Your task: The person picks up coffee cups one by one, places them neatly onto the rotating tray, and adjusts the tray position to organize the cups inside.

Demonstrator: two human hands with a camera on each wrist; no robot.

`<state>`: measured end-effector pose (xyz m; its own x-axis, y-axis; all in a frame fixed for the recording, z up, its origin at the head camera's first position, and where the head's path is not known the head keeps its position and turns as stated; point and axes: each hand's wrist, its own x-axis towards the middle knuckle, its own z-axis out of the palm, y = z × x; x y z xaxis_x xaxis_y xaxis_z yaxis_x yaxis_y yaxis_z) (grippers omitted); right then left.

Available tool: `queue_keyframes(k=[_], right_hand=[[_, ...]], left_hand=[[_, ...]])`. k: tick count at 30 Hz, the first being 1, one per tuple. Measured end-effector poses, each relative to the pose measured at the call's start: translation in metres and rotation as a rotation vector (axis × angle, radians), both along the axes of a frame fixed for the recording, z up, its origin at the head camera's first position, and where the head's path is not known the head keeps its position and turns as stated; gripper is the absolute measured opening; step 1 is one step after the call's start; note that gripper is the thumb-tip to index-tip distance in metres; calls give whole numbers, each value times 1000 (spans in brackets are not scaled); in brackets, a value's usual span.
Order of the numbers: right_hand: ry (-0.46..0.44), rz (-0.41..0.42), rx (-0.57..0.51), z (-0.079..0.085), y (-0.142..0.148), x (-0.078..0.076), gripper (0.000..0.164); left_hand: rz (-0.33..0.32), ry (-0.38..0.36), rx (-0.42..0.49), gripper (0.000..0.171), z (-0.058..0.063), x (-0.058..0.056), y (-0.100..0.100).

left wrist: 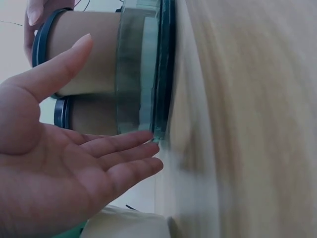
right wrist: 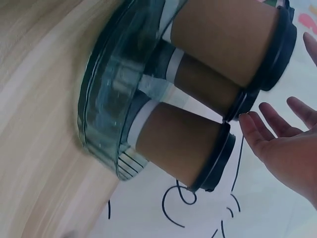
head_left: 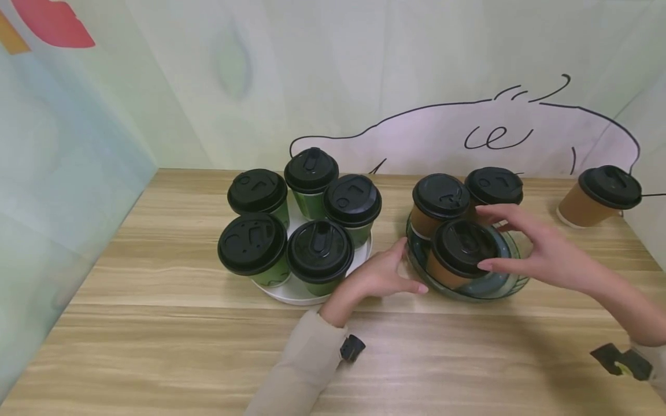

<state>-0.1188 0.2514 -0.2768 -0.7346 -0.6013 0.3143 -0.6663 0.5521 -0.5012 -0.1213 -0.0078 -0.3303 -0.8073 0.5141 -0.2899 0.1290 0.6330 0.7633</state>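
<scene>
Three brown paper cups with black lids stand in a clear greenish glass dish [head_left: 484, 292]: a front cup [head_left: 463, 248], a back left cup [head_left: 439, 196] and a back right cup [head_left: 494, 185]. My left hand [head_left: 387, 271] is at the dish's left side, thumb spread and fingers straight; in the left wrist view its fingertips [left wrist: 143, 136] reach the dish wall. Over the dish's right side, my right hand [head_left: 551, 260] has fingers and thumb spread beside the front cup's lid. The right wrist view shows that palm [right wrist: 292, 158] holding nothing, close to the lids.
Several green cups [head_left: 273, 271] with black lids stand on a round white plate [head_left: 296, 297] left of the dish. A lone brown cup [head_left: 588, 202] with a black lid stands at the far right, near the wall [head_left: 364, 69]. All rest on a wooden table [head_left: 171, 346].
</scene>
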Motion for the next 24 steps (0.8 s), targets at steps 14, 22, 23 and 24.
queue_keyframes(k=[14,22,23,24], right_hand=[[-150,-365,28,11,42,-10,73],[-214,-485,83,9,64,-18,71],[-222,-496,88,9,66,-19,72],[-224,-510,92,8,69,-20,72]], left_hand=[[0,-22,9,95,4,1,0],[4,-17,9,99,3,1,0],[4,-14,8,99,2,1,0],[6,-13,8,99,2,1,0]])
